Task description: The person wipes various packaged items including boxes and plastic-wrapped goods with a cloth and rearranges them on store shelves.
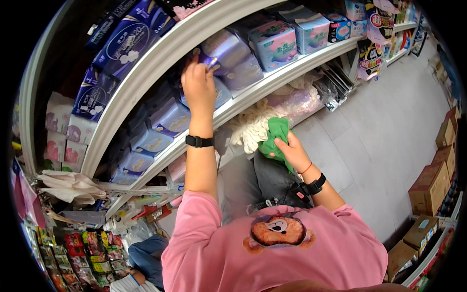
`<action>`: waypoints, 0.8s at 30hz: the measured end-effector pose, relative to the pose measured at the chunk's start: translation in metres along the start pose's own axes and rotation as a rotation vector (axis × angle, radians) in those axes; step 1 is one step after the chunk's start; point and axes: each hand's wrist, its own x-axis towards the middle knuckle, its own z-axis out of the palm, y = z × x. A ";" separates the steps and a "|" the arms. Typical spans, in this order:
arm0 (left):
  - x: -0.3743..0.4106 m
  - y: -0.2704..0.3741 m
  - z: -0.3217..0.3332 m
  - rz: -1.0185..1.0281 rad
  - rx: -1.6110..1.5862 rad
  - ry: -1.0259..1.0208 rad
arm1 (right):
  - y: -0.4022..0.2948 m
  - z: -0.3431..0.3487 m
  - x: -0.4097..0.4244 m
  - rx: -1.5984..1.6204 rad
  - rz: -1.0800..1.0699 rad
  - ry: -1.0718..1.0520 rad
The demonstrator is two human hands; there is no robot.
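Observation:
On the white shelf (288, 69), my left hand (199, 82) has its thumb and fingers around the edge of a purple plastic-wrapped pack (209, 61). Part of that pack is behind my fingers. Pale purple wrapped packs (233, 51) stand just to the right of it, and a row of blue-purple packs (169, 116) runs along the shelf to the left. Lower down, my right hand (294, 153) grips a crumpled green cloth (278, 140) above my knee. Beside the cloth, a heap of white knitted gloves or similar textile (251, 126) lies below the shelf.
Pink-and-blue boxed packs (275, 45) stand further right on the shelf. Dark blue packs (124, 43) fill the upper shelf. Cardboard boxes (430, 182) line the right side beyond the grey tiled floor (365, 146). A seated person in blue trousers (147, 257) is at lower left, near hanging snack packets (95, 255).

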 end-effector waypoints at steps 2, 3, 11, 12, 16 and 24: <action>-0.008 0.004 -0.015 -0.028 -0.037 -0.050 | 0.001 0.004 0.000 -0.008 -0.009 -0.009; -0.012 0.013 -0.018 -0.021 -0.053 -0.068 | 0.001 0.000 0.001 0.024 -0.022 -0.008; -0.083 0.070 -0.075 0.046 -0.510 -0.517 | -0.017 0.000 -0.003 0.537 0.029 -0.110; -0.094 0.070 -0.076 0.043 -0.547 -0.560 | -0.012 -0.002 -0.003 0.534 0.073 -0.069; -0.115 0.075 -0.088 -0.317 -0.975 -0.467 | 0.007 -0.012 -0.006 0.601 0.186 -0.162; -0.150 0.059 -0.089 -0.620 -1.036 -0.413 | -0.004 0.015 -0.005 0.156 0.200 -0.038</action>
